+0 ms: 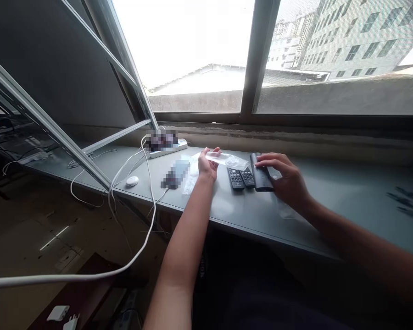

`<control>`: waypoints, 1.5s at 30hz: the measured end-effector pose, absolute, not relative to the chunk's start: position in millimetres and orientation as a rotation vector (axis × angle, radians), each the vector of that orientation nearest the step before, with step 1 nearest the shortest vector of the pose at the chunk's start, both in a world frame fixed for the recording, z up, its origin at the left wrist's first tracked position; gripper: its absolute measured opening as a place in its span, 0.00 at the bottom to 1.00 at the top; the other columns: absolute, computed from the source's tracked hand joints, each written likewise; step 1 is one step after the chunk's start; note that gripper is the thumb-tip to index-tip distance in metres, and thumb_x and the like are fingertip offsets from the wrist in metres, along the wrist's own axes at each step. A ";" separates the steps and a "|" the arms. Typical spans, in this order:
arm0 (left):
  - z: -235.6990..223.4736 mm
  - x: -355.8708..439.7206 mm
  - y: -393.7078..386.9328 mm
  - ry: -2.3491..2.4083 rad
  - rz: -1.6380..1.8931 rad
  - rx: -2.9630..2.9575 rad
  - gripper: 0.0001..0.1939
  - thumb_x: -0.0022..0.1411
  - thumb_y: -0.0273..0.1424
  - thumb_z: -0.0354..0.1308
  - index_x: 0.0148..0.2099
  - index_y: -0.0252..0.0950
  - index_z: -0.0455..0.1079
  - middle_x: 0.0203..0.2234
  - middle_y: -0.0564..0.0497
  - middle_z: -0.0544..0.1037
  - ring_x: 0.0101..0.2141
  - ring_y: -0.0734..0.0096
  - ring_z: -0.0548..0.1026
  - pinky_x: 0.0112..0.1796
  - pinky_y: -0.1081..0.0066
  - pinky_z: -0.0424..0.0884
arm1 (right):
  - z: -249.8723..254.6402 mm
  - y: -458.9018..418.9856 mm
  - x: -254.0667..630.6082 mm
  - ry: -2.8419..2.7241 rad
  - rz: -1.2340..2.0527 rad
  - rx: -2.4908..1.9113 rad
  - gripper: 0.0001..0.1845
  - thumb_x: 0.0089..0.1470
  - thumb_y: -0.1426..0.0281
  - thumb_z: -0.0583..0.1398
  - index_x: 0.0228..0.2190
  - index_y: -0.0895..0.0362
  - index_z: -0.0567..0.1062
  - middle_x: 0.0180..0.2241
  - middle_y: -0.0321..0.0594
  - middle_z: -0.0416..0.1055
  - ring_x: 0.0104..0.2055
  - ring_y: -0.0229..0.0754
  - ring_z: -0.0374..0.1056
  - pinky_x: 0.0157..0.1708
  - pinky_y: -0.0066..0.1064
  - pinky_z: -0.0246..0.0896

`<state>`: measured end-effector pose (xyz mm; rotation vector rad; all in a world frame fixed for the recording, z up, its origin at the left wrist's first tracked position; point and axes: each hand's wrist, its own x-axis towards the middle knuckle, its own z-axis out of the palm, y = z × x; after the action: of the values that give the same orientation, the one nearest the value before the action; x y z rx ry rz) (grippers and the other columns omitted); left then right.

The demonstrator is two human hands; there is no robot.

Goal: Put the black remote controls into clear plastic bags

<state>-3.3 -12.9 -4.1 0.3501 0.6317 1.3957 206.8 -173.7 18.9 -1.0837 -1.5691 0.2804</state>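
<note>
My left hand (208,166) is closed on one end of a clear plastic bag (231,161), which stretches to the right above the table. Between the thumb and fingers of my right hand (287,178) is a black remote control (261,178), tilted, with its smooth, buttonless side showing. Two more black remotes lie side by side, buttons up: one on the left (235,179), the other (248,178) close to the held one. More clear plastic (190,183) lies left of my left wrist, and another clear piece (286,211) is partly hidden beneath my right hand.
The grey table (333,197) runs below a window. On its left are a white power strip (174,149), a blurred-out device (175,175) with a cable, and a white oval object (132,181). A white cable (147,229) loops off the front edge near a metal frame (72,149).
</note>
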 end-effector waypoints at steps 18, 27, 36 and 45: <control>5.6 -16.0 -12.9 0.479 1.632 0.236 0.20 0.80 0.32 0.58 0.70 0.35 0.73 0.56 0.42 0.89 0.48 0.69 0.89 0.37 0.79 0.80 | 3.5 -169.9 209.9 -1.313 0.623 -1.192 0.28 0.67 0.50 0.73 0.64 0.44 0.83 0.35 0.38 0.82 0.32 0.48 0.78 0.28 0.37 0.77; 6.4 -19.4 -12.1 0.515 1.675 0.216 0.21 0.81 0.35 0.59 0.71 0.38 0.73 0.57 0.43 0.88 0.50 0.69 0.88 0.39 0.80 0.81 | 1.2 -168.6 208.4 -1.385 0.511 -1.281 0.31 0.66 0.50 0.72 0.63 0.53 0.86 0.43 0.45 0.88 0.32 0.46 0.79 0.32 0.37 0.79; 1.9 -16.5 -6.8 0.524 1.665 0.246 0.22 0.80 0.34 0.62 0.71 0.38 0.74 0.50 0.45 0.89 0.44 0.72 0.89 0.37 0.81 0.79 | 7.6 -170.6 209.2 -1.330 0.604 -1.290 0.32 0.62 0.47 0.74 0.59 0.54 0.88 0.39 0.45 0.87 0.29 0.44 0.77 0.28 0.34 0.74; 1.0 -7.9 -11.6 0.541 1.468 0.553 0.21 0.75 0.35 0.68 0.66 0.35 0.78 0.48 0.44 0.89 0.43 0.69 0.87 0.43 0.73 0.80 | 10.4 -173.1 205.0 -1.450 0.746 -1.319 0.33 0.60 0.46 0.75 0.56 0.56 0.88 0.36 0.44 0.85 0.29 0.45 0.77 0.29 0.36 0.73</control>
<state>-7.9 -11.6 1.0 0.5531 0.5405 1.4678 205.0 -173.1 10.4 -1.3185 -1.4496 0.7462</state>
